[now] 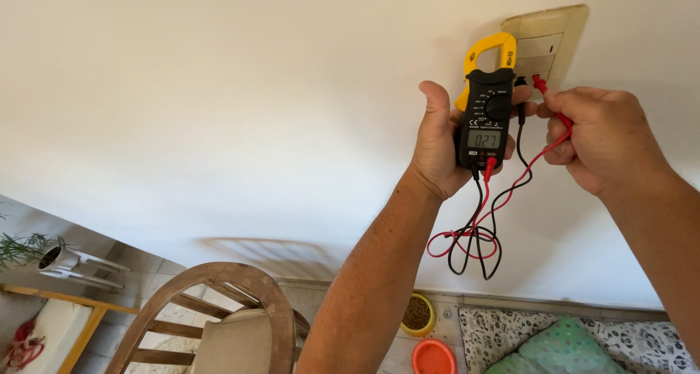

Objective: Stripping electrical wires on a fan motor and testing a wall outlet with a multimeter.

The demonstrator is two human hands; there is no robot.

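Both hands are raised in front of a white wall (219, 111). By the left hand (437, 144) a clamp meter (485, 119) is grasped upright: the thumb is stretched up along the meter's left edge and the fingers are wrapped behind its black body, with fingertips showing at its right side. The meter's yellow clamp jaw is closed in a loop at the top, and its lit display faces the camera. The right hand (601, 137) is clenched around a red probe (543, 90), which is pinched between thumb and fingers and pointed up-left at a beige wall plate (550, 42) set into the wall. A black probe (520, 100) is seen just beside the red one, between the meter and the right hand; whether it is gripped by a finger or merely resting there cannot be told. Whether either tip is actually touching the plate cannot be told either.

From the meter's underside a red lead (467, 235) and a black lead (481, 257) are hung in loose tangled loops, then carried back up to the probes.

Below, a wooden chair (219, 308) with a beige seat pad is seen near the left forearm. On the tiled floor by the wall a yellow bowl (418, 314) of brown pellets and an orange bowl (433, 358) are placed close together, and a patterned cushion (569, 341) is laid to their right.
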